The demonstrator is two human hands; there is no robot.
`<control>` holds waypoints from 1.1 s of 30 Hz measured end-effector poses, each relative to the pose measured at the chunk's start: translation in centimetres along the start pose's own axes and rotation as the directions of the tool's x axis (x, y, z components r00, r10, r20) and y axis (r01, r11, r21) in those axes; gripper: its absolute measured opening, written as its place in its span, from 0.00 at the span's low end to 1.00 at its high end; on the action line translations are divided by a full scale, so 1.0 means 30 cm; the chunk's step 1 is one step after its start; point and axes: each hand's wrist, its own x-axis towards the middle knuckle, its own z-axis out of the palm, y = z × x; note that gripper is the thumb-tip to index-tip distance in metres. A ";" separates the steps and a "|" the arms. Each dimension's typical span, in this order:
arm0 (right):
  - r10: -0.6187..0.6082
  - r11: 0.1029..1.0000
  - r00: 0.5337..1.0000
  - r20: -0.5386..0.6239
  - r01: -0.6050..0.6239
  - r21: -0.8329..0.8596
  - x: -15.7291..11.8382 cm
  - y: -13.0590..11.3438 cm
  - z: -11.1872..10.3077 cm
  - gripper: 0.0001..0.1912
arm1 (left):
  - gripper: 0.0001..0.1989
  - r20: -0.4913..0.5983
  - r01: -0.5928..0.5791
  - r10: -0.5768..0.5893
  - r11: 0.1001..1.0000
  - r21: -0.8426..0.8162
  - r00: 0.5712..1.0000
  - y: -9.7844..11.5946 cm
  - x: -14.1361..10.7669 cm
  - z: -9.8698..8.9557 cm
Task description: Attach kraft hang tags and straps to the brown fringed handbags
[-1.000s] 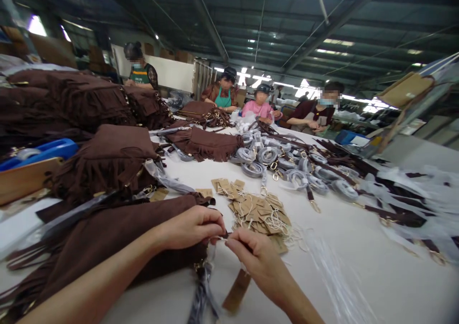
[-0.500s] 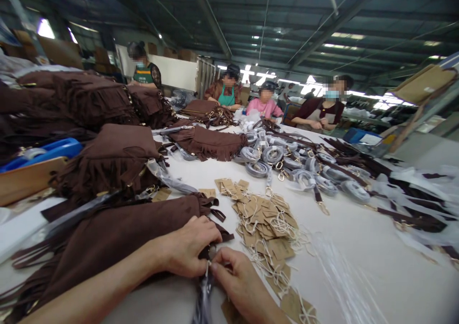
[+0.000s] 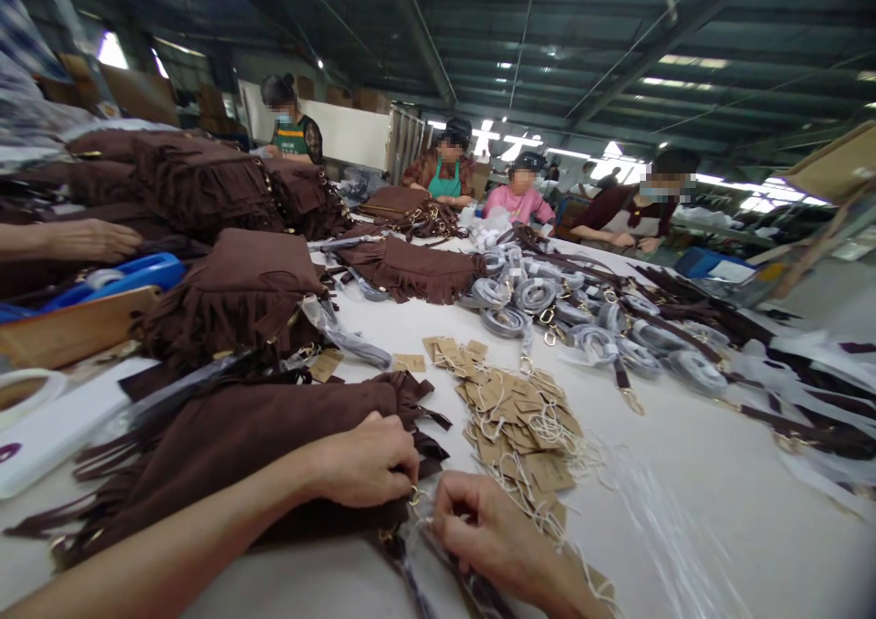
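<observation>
One dark-brown, fringed, suede-like bag (image 3: 274, 418): laid on the white table (image 3: 691, 445), partly hidden by the left forearm (image 3: 205, 535). At its corner, one gold metal ring (image 3: 414, 495) is met by the curled left hand (image 3: 368, 462); one dark, plastic-wrapped strap (image 3: 480, 593), cut off below, is covered by the curled right hand (image 3: 489, 526). Whether either grip is clamped cannot be told. Brown card tags (image 3: 516, 409): heaped, overlapping, uncountable. One tan tray (image 3: 82, 329); whether one blue tape dispenser (image 3: 149, 275) is contained cannot be seen. Co-workers (image 3: 443, 179) opposite: four. One co-worker's hand (image 3: 96, 239): arm cut off at left.
</observation>
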 end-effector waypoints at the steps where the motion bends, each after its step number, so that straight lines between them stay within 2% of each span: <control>1: -0.009 1.000 1.000 -0.012 0.009 -0.020 -0.003 0.000 -0.002 0.03 | 0.08 -0.006 0.007 -0.007 1.000 -0.004 1.000 0.000 0.005 0.002; 5: 0.001 1.000 1.000 0.008 -0.001 -0.016 -0.008 -0.015 -0.021 0.04 | 0.06 -0.006 0.032 -0.033 0.999 -0.029 0.999 0.003 0.024 0.009; 10: -0.032 0.989 0.999 -0.025 0.035 0.141 -0.009 -0.035 -0.042 0.11 | 0.06 -0.007 0.015 -0.015 1.000 -0.026 1.000 0.002 0.035 0.024; 12: -0.051 0.994 0.993 -0.103 0.061 0.089 -0.009 -0.039 -0.049 0.11 | 0.12 -0.062 0.000 -0.008 0.992 -0.125 0.998 -0.002 0.033 0.025; 14: -0.120 0.992 0.972 -0.200 0.112 -0.051 -0.009 -0.041 -0.056 0.11 | 0.16 -0.113 -0.003 -0.031 0.957 -0.290 0.993 -0.007 0.031 0.022; 16: -0.207 0.970 0.938 -0.277 0.161 -0.181 -0.008 -0.042 -0.061 0.12 | 0.14 -0.125 -0.008 -0.051 0.903 -0.429 0.991 -0.012 0.031 0.017; 19: -0.291 0.943 0.897 -0.333 0.210 -0.259 -0.005 -0.041 -0.061 0.13 | 0.13 -0.101 -0.030 -0.023 0.866 -0.498 0.995 -0.015 0.036 0.016; 22: -0.331 0.926 0.875 -0.354 0.228 -0.303 -0.003 -0.038 -0.058 0.13 | 0.13 -0.070 -0.011 -0.035 0.827 -0.561 0.997 -0.015 0.044 0.027; 27: -0.356 0.905 0.864 -0.357 0.224 -0.360 -0.004 -0.038 -0.059 0.13 | 0.09 -0.051 0.071 -0.148 0.715 -0.696 0.988 -0.033 0.052 0.054; 30: -0.330 0.917 0.873 -0.360 0.206 -0.342 -0.003 -0.040 -0.060 0.13 | 0.08 -0.072 0.082 -0.184 0.711 -0.698 0.980 -0.046 0.054 0.065; 33: -0.283 0.946 0.893 -0.350 0.200 -0.255 0.000 -0.042 -0.056 0.11 | 0.08 -0.094 0.074 -0.195 0.709 -0.702 0.976 -0.044 0.056 0.068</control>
